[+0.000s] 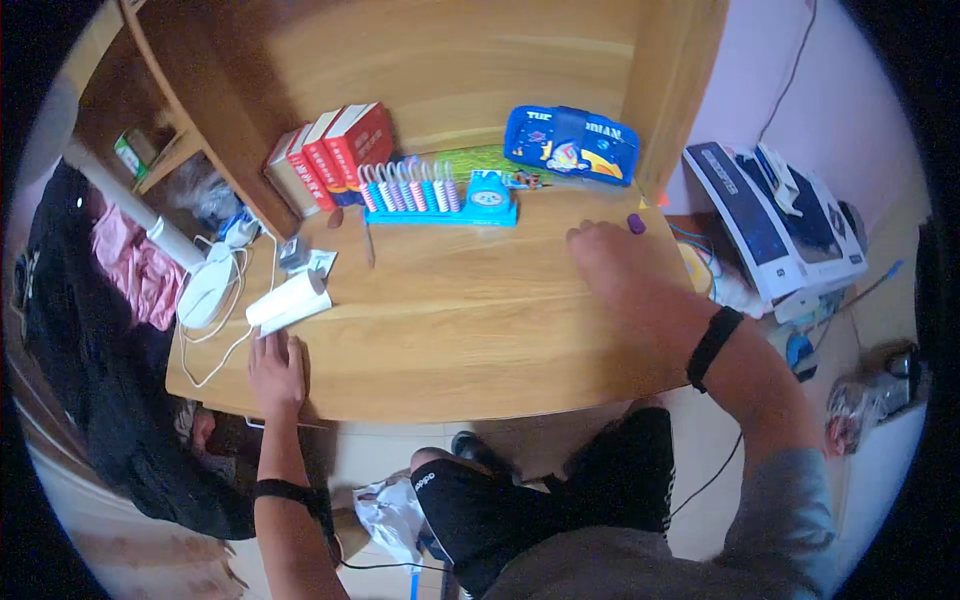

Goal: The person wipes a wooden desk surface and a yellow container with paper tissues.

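My left hand (275, 373) lies palm down on the wooden desk (442, 345), its fingertips at the loose end of a white paper roll (289, 301). It grips nothing. Over the right part of the desktop is my right hand (609, 259), blurred, with its fingers curled; whether something is inside them is hidden. A small purple object (636, 223) sits just beyond that hand. Farther back stands a blue bead counting frame (442, 217) with pink, blue, white and purple beads. A blue zipped pencil case (571, 146) leans at the desk's rear right.
Several thick red-covered books (341, 154) stand at the back left. A white lamp base (206, 289) with a looping cord is at the left edge. A pencil-like stick (368, 246) lies before the counting frame. Printed boxes (780, 217) are stacked right of the desk.
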`<state>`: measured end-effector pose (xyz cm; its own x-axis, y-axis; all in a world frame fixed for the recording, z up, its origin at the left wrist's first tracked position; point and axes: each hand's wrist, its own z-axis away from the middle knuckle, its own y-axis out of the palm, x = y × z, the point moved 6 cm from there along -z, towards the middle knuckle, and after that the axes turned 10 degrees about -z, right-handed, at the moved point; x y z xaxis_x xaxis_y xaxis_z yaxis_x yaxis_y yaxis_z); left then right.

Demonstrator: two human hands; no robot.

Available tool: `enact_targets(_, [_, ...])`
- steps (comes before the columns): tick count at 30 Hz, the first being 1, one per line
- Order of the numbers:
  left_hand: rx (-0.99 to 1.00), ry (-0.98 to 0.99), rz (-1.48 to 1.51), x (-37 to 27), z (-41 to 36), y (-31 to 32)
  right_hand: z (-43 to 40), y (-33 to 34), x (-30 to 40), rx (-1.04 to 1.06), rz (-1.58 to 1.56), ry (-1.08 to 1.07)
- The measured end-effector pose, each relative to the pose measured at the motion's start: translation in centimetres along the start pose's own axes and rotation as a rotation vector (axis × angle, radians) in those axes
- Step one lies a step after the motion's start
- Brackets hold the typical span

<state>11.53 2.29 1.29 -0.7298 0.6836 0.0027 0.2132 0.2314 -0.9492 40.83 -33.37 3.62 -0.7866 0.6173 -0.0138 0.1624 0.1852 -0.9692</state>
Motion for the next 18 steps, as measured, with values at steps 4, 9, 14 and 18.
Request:
enact_targets(4, [0.000,0.041,0.078,-1.5,-0.7,0.6,-3.6,1.8,4.9,0.207,-0.027,0.111])
enact_targets(9, [0.000,0.007,0.062,1.2,-0.3,1.0,-6.7,0.5,23.9,0.157,-0.258,-0.301])
enact_targets(14, [-0.002,0.042,0.085,0.2,-0.8,0.8,-9.0,2.8,31.3,-0.109,-0.411,-0.306])
enact_targets(18, [-0.017,0.024,0.077,0.9,-0.3,0.7,-11.4,3.7,26.4,0.024,-0.200,-0.264])
